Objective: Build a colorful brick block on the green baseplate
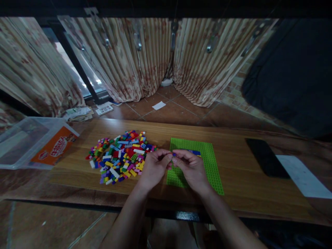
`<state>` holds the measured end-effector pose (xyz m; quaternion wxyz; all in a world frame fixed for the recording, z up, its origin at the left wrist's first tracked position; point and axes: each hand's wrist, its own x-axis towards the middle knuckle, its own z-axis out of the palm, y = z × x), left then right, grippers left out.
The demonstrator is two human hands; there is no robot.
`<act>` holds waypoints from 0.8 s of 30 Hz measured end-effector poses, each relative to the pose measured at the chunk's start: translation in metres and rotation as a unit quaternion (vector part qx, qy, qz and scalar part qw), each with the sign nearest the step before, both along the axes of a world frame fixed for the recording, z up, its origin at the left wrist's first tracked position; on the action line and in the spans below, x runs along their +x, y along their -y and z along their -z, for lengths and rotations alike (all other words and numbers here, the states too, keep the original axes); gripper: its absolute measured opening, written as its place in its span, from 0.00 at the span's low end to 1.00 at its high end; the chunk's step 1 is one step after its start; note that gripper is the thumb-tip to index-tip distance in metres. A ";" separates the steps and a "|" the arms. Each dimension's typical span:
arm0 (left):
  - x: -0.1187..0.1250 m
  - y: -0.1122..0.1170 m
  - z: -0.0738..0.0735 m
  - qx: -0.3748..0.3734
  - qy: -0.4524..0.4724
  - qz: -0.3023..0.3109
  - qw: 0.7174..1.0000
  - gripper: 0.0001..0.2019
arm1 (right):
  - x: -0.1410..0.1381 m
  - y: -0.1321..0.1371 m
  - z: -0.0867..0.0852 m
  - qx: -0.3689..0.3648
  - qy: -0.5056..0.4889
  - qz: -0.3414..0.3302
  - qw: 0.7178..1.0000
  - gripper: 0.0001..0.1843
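My left hand (155,167) and my right hand (190,169) meet fingertip to fingertip over the near left part of a green baseplate (210,162). Both are pinched on a small blue brick (174,154) held between them. A short row of blue and yellow bricks (194,152) sits on the plate just beyond my right hand. To the left lies a heap of small bricks in many colours (120,155) on the wooden table (233,186).
A clear plastic box with an orange label (33,143) stands at the left end of the table. A black phone (267,157) and a white sheet (302,176) lie at the right. Curtains and a tiled floor are beyond the table.
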<state>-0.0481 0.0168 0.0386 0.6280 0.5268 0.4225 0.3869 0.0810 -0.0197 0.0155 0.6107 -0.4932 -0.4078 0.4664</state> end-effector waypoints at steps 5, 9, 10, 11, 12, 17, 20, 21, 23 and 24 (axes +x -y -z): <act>0.002 0.001 0.000 -0.027 0.018 -0.002 0.999 0.11 | 0.004 -0.001 0.001 -0.018 -0.025 0.004 1.000 0.13; 0.002 0.001 0.000 -0.041 0.047 -0.003 0.998 0.11 | 0.003 -0.002 -0.002 -0.047 -0.079 -0.010 0.996 0.15; 0.002 0.001 0.000 -0.047 0.053 -0.005 0.997 0.11 | 0.003 -0.002 -0.003 -0.057 -0.104 -0.020 0.993 0.15; 0.002 0.001 0.000 -0.052 0.055 -0.006 0.997 0.11 | 0.002 -0.002 -0.005 -0.067 -0.127 -0.030 0.989 0.16; 0.002 0.001 0.000 -0.053 0.054 -0.006 0.997 0.11 | 0.001 -0.002 -0.006 -0.076 -0.146 -0.037 0.986 0.16; 0.002 0.001 0.005 -0.039 0.027 0.012 0.999 0.11 | -0.001 -0.003 -0.006 -0.102 -0.128 -0.011 0.986 0.16; 0.002 0.002 0.005 -0.046 0.022 0.011 0.999 0.10 | 0.000 -0.002 -0.005 -0.110 -0.115 0.000 0.987 0.16; 0.002 0.003 0.004 -0.050 0.025 0.009 0.998 0.10 | 0.001 -0.001 -0.006 -0.114 -0.119 0.000 0.986 0.16; 0.001 0.004 0.002 -0.060 0.039 0.005 0.997 0.11 | 0.001 0.000 -0.007 -0.120 -0.141 -0.002 0.983 0.15; 0.001 0.004 0.001 -0.068 0.047 0.005 0.997 0.12 | 0.001 0.000 -0.008 -0.120 -0.158 -0.004 0.980 0.14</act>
